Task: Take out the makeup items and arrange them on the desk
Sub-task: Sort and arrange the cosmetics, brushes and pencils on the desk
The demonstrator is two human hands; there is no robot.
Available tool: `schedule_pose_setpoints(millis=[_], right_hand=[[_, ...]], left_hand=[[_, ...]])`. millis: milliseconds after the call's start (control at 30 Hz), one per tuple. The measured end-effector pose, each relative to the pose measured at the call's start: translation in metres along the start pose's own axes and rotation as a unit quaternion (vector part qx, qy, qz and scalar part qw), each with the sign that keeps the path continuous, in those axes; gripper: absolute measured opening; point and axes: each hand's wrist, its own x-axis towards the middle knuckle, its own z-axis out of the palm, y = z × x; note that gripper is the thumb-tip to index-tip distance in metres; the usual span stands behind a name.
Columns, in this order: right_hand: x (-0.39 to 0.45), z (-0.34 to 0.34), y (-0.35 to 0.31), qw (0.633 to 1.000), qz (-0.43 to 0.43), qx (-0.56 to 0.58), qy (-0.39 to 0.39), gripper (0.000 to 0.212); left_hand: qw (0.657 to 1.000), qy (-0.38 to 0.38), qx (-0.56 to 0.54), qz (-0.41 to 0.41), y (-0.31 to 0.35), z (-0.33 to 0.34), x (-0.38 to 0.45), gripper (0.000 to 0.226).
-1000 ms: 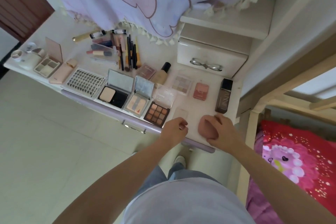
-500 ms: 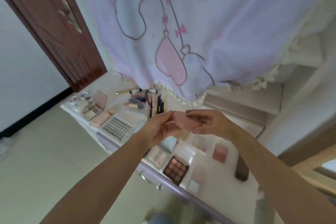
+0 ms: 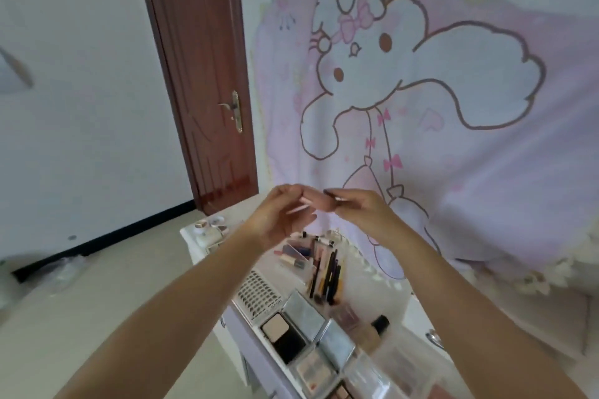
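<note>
White wall and brown door (image 3: 197,74) filling upper left, cartoon cloth (image 3: 437,107) at right. Left hand (image 3: 278,217) and right hand (image 3: 359,210) meeting at frame centre, both pinching pink sponge (image 3: 319,202) held above desk (image 3: 385,304). Pencils (image 3: 327,275), compacts (image 3: 291,334) lying lower centre.

Brown door (image 3: 207,81) (closed), white walls (image 3: 81,91)

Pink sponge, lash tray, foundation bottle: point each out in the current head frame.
pink sponge (image 3: 319,203), head view, middle of its pink body between the two hands.
lash tray (image 3: 259,295), head view, centre of the dotted lash rows.
foundation bottle (image 3: 380,322), head view, on its black cap.
</note>
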Motion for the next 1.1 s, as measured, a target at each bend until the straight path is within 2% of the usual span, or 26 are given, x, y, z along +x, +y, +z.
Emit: schedule_pose_setpoints(millis=[133,233,367,500,633,733,867,1000,1100], right_hand=[[0.009,0.001,-0.024,0.999,-0.005,-0.003,-0.033,0.011],[0.011,-0.002,-0.027,0.996,-0.032,-0.087,-0.01,0.028],[0.007,-0.004,-0.03,0.993,-0.036,-0.108,0.009,0.046],[0.003,-0.004,-0.031,0.994,-0.033,-0.1,0.036,0.043],[-0.002,-0.006,-0.032,0.995,-0.012,-0.09,0.031,0.041],[-0.004,-0.006,-0.034,0.997,-0.007,-0.045,0.058,0.048],[-0.003,0.0,-0.035,0.988,0.001,-0.138,0.065,0.057],[0.005,0.01,-0.032,0.974,0.032,-0.189,0.121,0.061],[0.009,0.006,-0.025,0.978,0.077,-0.102,0.164,0.056]], left_hand=[[0.999,0.017,0.032,0.017,0.013,-0.005,0.006,0.037],[0.998,-0.003,0.054,0.022,0.01,-0.004,0.006,0.023],[0.998,0.013,0.054,0.037,0.002,-0.001,0.009,0.016],[0.998,0.022,0.035,0.049,-0.003,0.002,0.012,0.018],[0.998,0.015,0.02,0.051,-0.007,0.004,0.014,0.019],[0.999,0.007,0.007,0.048,-0.011,0.005,0.015,0.02],[0.999,-0.001,-0.038,0.037,-0.016,0.006,0.012,0.044],[0.997,0.004,-0.078,0.028,-0.021,0.005,0.009,0.037],[0.996,0.023,-0.087,0.002,-0.025,-0.002,0.006,0.035]])
